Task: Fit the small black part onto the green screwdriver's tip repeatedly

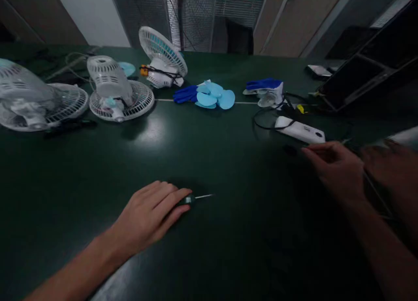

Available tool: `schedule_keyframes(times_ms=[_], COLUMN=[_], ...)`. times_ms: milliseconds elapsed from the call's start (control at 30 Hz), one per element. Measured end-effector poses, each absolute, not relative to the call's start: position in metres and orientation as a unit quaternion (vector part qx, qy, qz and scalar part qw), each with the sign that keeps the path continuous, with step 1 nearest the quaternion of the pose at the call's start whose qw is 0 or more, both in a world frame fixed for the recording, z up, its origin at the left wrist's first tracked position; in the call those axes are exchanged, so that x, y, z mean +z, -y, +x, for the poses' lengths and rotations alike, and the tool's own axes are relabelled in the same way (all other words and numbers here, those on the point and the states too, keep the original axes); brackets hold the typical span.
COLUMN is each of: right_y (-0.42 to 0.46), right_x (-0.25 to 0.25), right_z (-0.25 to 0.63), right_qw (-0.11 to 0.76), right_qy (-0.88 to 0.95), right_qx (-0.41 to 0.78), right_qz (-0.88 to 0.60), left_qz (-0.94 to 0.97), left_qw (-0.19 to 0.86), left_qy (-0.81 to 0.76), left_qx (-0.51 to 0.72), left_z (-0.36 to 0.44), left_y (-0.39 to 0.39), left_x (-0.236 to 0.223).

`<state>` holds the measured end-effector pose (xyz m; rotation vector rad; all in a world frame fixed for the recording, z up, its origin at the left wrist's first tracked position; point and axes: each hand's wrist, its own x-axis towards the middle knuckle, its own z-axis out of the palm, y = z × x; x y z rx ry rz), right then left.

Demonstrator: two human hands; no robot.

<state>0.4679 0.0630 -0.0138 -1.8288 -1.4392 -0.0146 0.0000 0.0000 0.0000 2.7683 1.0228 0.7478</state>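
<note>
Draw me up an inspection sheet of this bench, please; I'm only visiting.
Surface: dark green table, with glare patches.
Job's things: screwdriver; white fans.
Clutter: light-blue fan blade, blue-and-white gloves, white device.
Hands: left hand, fingers around the screwdriver; right hand near the white device, any held item unclear.
Cables: black cable beside the white device.
Surroundings: chair; another person's blurred hand.

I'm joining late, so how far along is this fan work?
Looks done: a blue blade is off the fans. In hand: the left hand holds a screwdriver, its tip away from every fan; the right hand's pinch is unclear. Seemingly left: fitting that blade if they're being assembled, or removing the back fan's if stripped; I can't tell which.
</note>
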Motion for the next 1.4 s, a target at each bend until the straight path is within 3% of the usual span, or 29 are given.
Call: schedule_keyframes(times_ms=[233, 767, 1400], right_y=[-0.072, -0.072, -0.071], right_x=[-0.018, -0.010, -0.012], right_z=[0.455, 0.439, 0.441], right_qw=[0.352, 0.312, 0.300], right_qy=[0.617, 0.575, 0.575], right_qx=[-0.081, 0.028, 0.001], right_qz=[-0.700, -0.756, -0.761], left_qz=[0.907, 0.908, 0.908], left_qw=[0.053, 0.063, 0.062], left_qy=[-0.334, -0.333, -0.338], left_qx=[0.251, 0.246, 0.242], left_z=[0.002, 0.001, 0.001], left_y=[-0.003, -0.003, -0.003], left_x=[0.000, 0.001, 0.000])
